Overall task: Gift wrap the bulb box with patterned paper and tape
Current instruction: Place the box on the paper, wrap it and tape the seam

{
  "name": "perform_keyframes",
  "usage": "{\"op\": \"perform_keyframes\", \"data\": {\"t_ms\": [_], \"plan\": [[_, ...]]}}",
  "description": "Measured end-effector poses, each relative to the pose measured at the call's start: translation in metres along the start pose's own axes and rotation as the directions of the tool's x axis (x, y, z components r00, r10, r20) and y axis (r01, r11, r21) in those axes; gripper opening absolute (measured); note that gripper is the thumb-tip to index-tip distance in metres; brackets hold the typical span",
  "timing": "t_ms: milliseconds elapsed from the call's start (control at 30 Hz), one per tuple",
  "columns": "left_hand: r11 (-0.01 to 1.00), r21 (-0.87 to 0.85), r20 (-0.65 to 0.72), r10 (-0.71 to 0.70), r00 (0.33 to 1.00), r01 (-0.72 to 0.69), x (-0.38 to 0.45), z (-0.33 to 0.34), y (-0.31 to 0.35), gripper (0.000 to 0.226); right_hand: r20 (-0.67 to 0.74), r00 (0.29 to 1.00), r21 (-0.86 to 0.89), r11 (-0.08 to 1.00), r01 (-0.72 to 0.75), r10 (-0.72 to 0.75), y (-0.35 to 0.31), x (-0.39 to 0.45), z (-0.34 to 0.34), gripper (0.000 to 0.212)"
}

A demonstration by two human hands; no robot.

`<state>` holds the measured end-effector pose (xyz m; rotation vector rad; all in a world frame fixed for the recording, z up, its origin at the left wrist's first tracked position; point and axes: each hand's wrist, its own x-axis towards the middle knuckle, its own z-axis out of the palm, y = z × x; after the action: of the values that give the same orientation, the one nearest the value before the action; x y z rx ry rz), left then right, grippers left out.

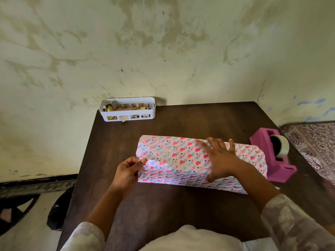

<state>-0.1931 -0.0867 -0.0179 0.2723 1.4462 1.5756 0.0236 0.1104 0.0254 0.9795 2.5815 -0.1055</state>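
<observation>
At the bottom of the frame we see two pale sleeves reaching over the dark brown surface [163, 205]. Just above centre-left, our left hand [126, 173] pinches the left end flap of the heart-patterned wrapping paper [174, 160] between thumb and curled fingers. To its right, our right hand [220, 158] lies flat on top of the wrapped bundle, fingers spread and straight, pressing the paper down. The paper lies folded over itself in the middle of the frame; the bulb box is hidden from us, so we cannot tell its exact position beneath the paper. At the right edge of the paper stands a pink tape dispenser [273, 156] holding a roll of clear tape [280, 145]. Farther back, upper left of the surface against the stained wall, sits a white slotted basket [127, 109] with scraps inside.
</observation>
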Motion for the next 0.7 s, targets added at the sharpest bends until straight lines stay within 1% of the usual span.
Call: {"op": "perform_keyframes", "data": {"t_ms": [100, 200, 300, 433, 500, 600, 667, 700], "plan": [[0.999, 0.017, -0.022, 0.048, 0.999, -0.048, -0.001, 0.001, 0.000, 0.014, 0.005, 1.000, -0.010, 1.000, 0.007, -0.007, 0.000, -0.001, -0.003, 0.122], [0.998, 0.034, -0.042, 0.060, 0.997, -0.059, -0.001, -0.002, 0.001, 0.012, 0.008, 1.000, -0.019, 1.000, 0.017, -0.016, -0.001, -0.002, -0.005, 0.120], [0.983, 0.175, -0.111, 0.068, 0.991, -0.048, 0.001, -0.004, 0.004, 0.009, 0.007, 1.000, -0.017, 1.000, 0.016, -0.016, -0.001, -0.004, -0.005, 0.118], [0.923, 0.385, -0.218, 0.101, 0.971, -0.009, 0.003, -0.001, 0.004, 0.014, 0.009, 1.000, 0.010, 1.000, 0.012, -0.012, -0.001, -0.004, -0.003, 0.118], [0.871, 0.490, -0.240, 0.155, 0.958, -0.019, 0.001, 0.003, 0.004, 0.019, 0.004, 1.000, 0.015, 1.000, 0.013, -0.013, -0.001, -0.003, -0.002, 0.118], [0.757, 0.651, -0.230, 0.264, 0.937, -0.053, -0.001, 0.010, 0.002, 0.027, -0.008, 1.000, 0.020, 1.000, 0.018, -0.017, 0.001, -0.003, 0.000, 0.117], [0.653, 0.754, -0.247, 0.387, 0.888, -0.075, -0.003, 0.017, 0.004, 0.037, -0.019, 0.999, 0.029, 0.999, 0.026, -0.026, 0.002, -0.003, 0.002, 0.116], [0.572, 0.814, -0.230, 0.480, 0.847, -0.103, -0.004, 0.022, 0.006, 0.043, -0.022, 0.999, 0.040, 0.999, 0.032, -0.031, 0.002, -0.003, 0.003, 0.116]]}}
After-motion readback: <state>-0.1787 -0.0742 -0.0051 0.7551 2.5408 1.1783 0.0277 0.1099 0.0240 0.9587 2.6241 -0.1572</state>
